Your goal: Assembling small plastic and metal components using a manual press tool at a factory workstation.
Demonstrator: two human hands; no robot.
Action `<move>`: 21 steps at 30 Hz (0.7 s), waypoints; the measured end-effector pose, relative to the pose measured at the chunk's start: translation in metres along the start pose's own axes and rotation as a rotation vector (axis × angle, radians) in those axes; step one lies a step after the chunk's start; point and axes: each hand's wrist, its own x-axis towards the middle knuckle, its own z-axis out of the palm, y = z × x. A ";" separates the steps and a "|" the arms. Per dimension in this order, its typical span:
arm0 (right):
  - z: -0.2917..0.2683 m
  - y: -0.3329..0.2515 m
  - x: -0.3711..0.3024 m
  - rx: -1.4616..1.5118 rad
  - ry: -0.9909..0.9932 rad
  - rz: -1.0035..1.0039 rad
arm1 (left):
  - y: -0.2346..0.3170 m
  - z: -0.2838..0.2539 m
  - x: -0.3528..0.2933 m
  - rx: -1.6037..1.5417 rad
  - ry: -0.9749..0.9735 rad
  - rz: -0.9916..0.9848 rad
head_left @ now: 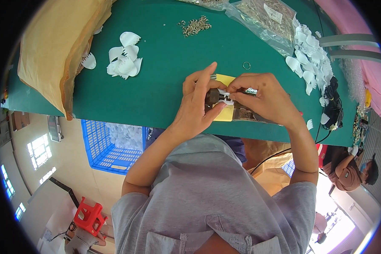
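Note:
A small white plastic piece [225, 100] sits at the dark metal fixture [213, 98], over a yellow plate [223, 115] at the front of the table. My left hand [194, 103] reaches round the fixture, its thumb and a fingertip closed on the white piece from near and far. From the other side, my right hand [264, 95] pinches thumb and index finger together right at the piece. Whatever lies between those right fingertips is too small to make out. Beyond the hands, a thin metal ring [246, 65] lies on the green tabletop [165, 84].
White toothed plastic pieces lie in a small pile [126, 59] at left and a larger heap [311, 55] at right. Small metal parts [195, 26] and a clear bag [262, 19] are at the back. A brown paper sack [51, 55], black cable [333, 101] and blue crate [110, 165] flank me.

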 end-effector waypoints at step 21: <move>0.035 0.019 -0.013 -0.109 0.467 -0.318 | 0.003 -0.002 0.001 0.017 -0.023 -0.046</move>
